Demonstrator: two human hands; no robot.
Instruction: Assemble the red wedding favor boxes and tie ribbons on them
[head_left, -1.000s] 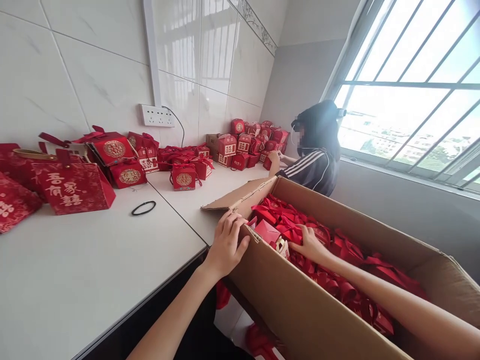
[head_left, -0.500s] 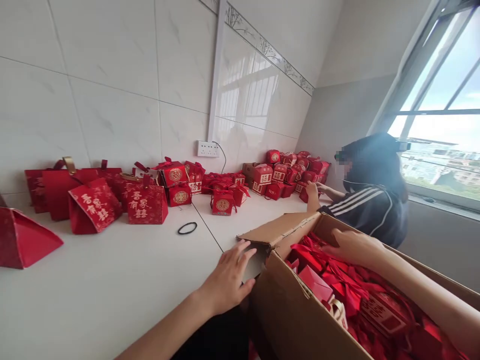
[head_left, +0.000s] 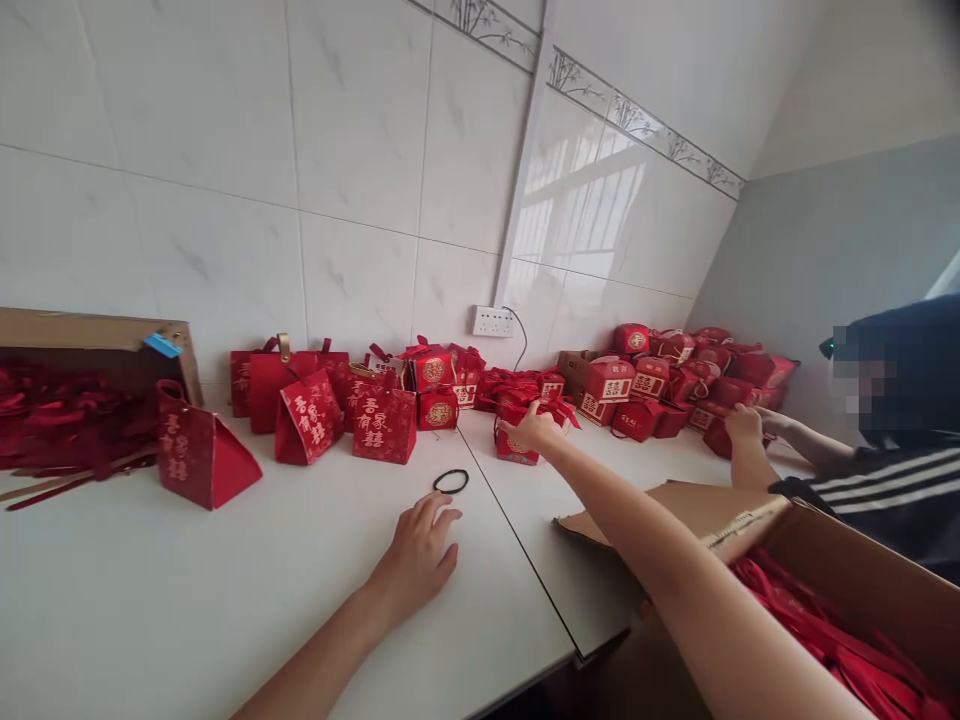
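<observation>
My right hand (head_left: pixel 536 432) reaches across to a small red gift box (head_left: pixel 517 455) with a ribbon on top. Its thumb and forefinger are apart at the top of the box, and the hand covers part of the box's front. My left hand (head_left: pixel 416 545) is low over the white table (head_left: pixel 300 600), fingers loosely spread and holding nothing. Just beyond its fingertips lies a thin black band (head_left: pixel 451 481). Behind my right hand, several more red boxes (head_left: pixel 521 385) with ribbons stand against the wall.
Red triangular gift bags (head_left: pixel 384 425) line the wall at left. A cardboard box (head_left: pixel 142 330) of red items stands far left. Another open carton (head_left: pixel 675 510) holds red boxes under my right forearm. A co-worker (head_left: pixel 892 470) handles piled red boxes (head_left: pixel 697 375) at right.
My right hand has left the open carton and reached over to the small red gift box. My left hand has moved from beside the carton to near the black band. The view has turned left.
</observation>
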